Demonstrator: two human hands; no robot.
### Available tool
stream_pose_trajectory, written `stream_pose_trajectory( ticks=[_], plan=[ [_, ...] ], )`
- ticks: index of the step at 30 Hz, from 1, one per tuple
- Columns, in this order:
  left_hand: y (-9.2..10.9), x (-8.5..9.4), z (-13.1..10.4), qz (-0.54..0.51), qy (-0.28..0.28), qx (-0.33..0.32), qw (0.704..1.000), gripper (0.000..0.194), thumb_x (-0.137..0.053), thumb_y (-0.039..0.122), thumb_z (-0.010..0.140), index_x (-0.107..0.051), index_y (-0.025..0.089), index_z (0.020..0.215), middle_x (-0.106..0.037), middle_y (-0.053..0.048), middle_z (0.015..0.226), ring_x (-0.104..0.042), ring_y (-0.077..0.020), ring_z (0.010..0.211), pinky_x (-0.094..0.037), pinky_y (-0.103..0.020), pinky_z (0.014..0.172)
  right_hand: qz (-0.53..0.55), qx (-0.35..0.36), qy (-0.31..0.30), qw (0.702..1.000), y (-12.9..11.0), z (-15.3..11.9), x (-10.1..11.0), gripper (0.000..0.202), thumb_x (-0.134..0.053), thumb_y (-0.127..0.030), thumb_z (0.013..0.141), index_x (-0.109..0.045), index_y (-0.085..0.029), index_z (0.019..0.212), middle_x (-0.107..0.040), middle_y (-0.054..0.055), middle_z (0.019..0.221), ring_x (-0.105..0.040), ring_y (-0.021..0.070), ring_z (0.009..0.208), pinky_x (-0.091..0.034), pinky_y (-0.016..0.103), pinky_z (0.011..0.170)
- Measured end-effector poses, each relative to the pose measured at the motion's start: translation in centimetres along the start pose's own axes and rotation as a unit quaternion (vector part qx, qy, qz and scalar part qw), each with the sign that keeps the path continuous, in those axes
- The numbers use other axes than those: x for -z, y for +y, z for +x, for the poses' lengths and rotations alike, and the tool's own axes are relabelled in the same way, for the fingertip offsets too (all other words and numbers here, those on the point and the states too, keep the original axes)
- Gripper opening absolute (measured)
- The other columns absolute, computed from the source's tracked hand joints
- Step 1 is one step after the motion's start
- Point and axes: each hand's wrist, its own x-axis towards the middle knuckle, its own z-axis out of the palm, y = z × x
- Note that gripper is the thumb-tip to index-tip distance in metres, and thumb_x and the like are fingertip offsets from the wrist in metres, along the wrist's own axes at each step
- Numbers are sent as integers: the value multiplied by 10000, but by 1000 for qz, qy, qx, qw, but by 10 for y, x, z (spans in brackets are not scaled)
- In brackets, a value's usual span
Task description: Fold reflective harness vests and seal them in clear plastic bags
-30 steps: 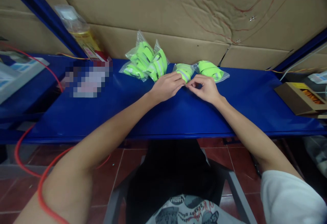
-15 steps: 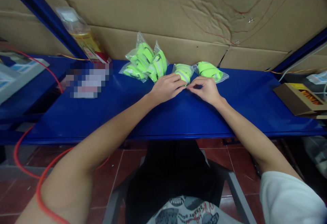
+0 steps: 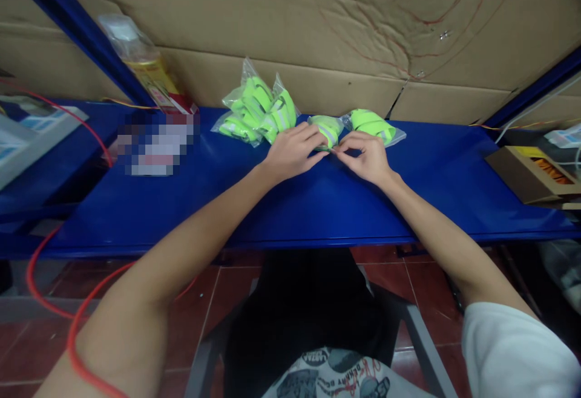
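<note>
Between my hands lies a clear plastic bag [image 3: 327, 127] with a folded neon-yellow strap and a pale reflective stripe in it. My left hand [image 3: 295, 149] pinches the bag's near edge, thumb against fingers. The same edge is held from the right by my right hand [image 3: 364, 156], with thumb and forefinger pressed together. Just behind the right hand rests another bagged yellow strap [image 3: 370, 124]. Left of the bag in my hands sits a pile of similar bagged straps [image 3: 258, 110]. The exact grip points at the edge are partly hidden by the fingers.
The blue table [image 3: 308, 210] runs up to a cardboard wall [image 3: 254, 17]. At the back left stands a bottle in plastic [image 3: 149, 68]; a blurred-out item [image 3: 157, 147] lies before it. An open cardboard box [image 3: 531, 174] is at the right. A red hose [image 3: 75, 337] loops by my left arm.
My left hand has shifted very slightly left along the bag's near edge. The right hand stays almost in place, and the other bags have not moved.
</note>
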Motion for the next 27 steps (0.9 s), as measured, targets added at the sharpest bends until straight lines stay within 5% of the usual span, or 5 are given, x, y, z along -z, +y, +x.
stream_pose_trajectory(
  ticks=[9, 18, 21, 25, 27],
  plan=[
    [-32, 14, -4, -61, -102, 117, 986, 207, -636, 148, 954, -831, 172, 1018, -781, -102, 1001, -750, -258, 932, -594, -375, 858, -34, -74, 41, 996, 5, 2, 4, 232, -761, -416, 951, -775, -227, 817, -793, 50, 849, -670, 209, 723, -509, 371, 699],
    [-30, -4, -7, -120, -30, 98, 988, 318, -588, 102, 849, -867, 182, 979, -804, -73, 881, -739, -208, 751, -624, -357, 789, -58, -94, 58, 992, 22, 1, 6, 192, -766, -368, 921, -737, -231, 790, -768, 60, 814, -667, 228, 705, -549, 407, 694],
    [-31, -6, -9, -124, 1, 115, 986, 284, -603, 132, 864, -862, 196, 960, -793, -65, 859, -704, -194, 702, -598, -340, 708, -69, -103, 43, 991, 23, 1, 6, 149, -779, -351, 887, -790, -231, 975, -804, 91, 1030, -706, 257, 833, -615, 424, 747],
    [-25, -1, -8, -98, 48, 117, 987, 268, -597, 160, 953, -851, 210, 1022, -767, -68, 897, -699, -206, 752, -584, -353, 720, -54, -99, -41, 993, 26, 1, 8, 807, -824, -304, 796, -644, -232, 1580, -645, 153, 1619, -684, 396, 1345, -661, 544, 1025],
    [-18, 2, -7, -103, 77, 103, 986, 278, -563, 204, 1033, -837, 222, 1078, -762, -70, 953, -709, -205, 800, -596, -358, 770, -40, -86, -65, 993, 26, 0, 8, 860, -819, -306, 810, -608, -231, 1640, -589, 144, 1703, -593, 424, 1517, -596, 606, 1174]
  ],
)
